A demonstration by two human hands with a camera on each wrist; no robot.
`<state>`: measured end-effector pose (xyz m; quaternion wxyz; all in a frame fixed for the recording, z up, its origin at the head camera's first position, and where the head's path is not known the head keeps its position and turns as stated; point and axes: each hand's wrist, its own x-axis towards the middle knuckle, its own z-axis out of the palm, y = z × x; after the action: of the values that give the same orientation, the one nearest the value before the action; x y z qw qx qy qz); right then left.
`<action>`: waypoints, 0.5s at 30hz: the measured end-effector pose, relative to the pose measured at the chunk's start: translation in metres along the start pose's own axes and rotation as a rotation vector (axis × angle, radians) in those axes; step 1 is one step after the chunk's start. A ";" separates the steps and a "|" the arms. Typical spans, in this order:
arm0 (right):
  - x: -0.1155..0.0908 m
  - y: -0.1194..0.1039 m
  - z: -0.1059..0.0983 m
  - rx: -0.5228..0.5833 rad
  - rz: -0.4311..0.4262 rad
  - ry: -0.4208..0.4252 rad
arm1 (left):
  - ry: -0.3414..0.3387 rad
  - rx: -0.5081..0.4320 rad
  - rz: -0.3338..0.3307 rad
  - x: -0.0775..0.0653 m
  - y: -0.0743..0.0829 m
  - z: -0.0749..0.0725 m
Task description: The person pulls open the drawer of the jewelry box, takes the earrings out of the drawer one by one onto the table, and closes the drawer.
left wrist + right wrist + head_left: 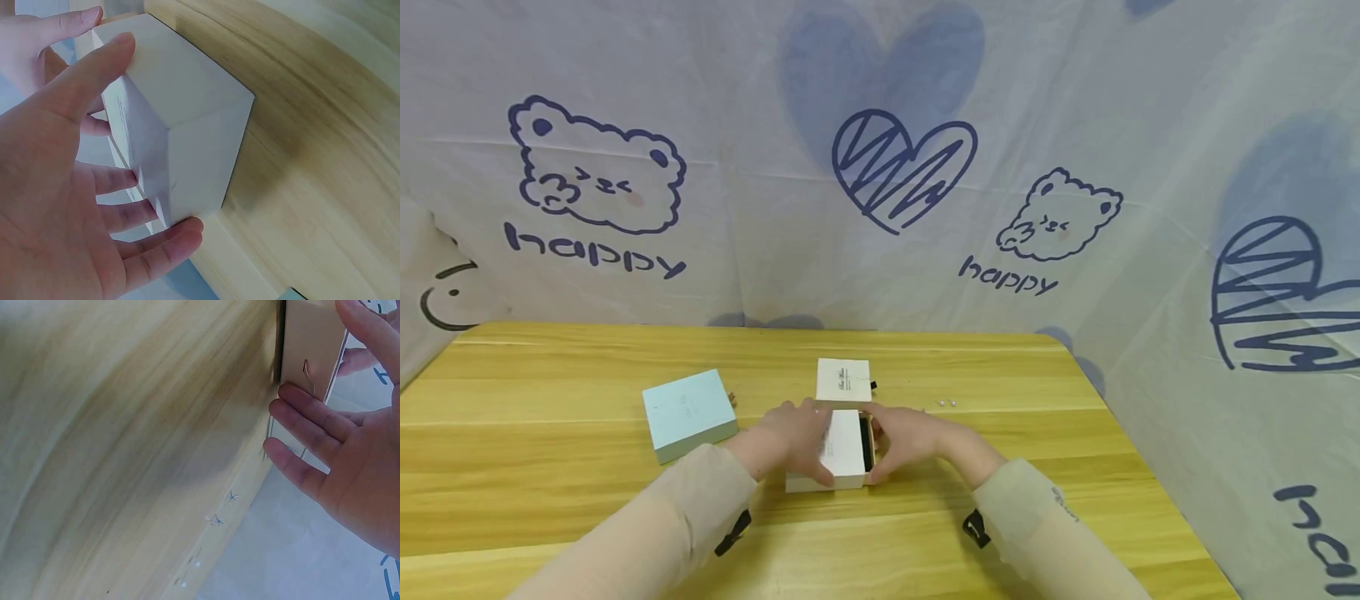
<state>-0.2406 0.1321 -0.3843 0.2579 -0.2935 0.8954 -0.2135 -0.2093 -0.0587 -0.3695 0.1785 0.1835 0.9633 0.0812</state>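
Note:
A white drawer-style box (844,450) lies on the table between both hands, with a narrow dark strip of its interior showing at the right end. My left hand (790,437) grips its outer sleeve, the thumb along the near side and the fingers at the far side and left end, as the left wrist view (81,206) shows. At the right end, my right hand (910,435) holds the drawer between thumb and fingers. In the right wrist view, a small loop (306,367) sits on the drawer's end face, fingertips right beside it.
Behind the hands stands a smaller white box (842,379) with dark print and a black tab. To the left lies a light blue box (690,414) with a brown tab. Small earrings (947,402), some star-shaped (217,520), lie to the right. A printed curtain (760,250) hangs behind the table.

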 end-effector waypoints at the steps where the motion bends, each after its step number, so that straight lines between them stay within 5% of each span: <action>1: 0.000 -0.001 0.000 0.005 -0.003 -0.004 | 0.003 0.003 0.006 0.000 0.001 0.000; 6: -0.001 -0.006 0.002 0.016 -0.009 -0.031 | 0.016 0.010 0.010 0.001 0.003 0.001; 15: 0.000 -0.013 0.005 -0.222 0.044 0.046 | 0.086 0.013 0.027 0.008 0.003 0.006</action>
<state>-0.2327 0.1211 -0.3813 0.2079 -0.2957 0.9254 -0.1143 -0.2128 -0.0527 -0.3766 0.1347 0.1938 0.9680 0.0851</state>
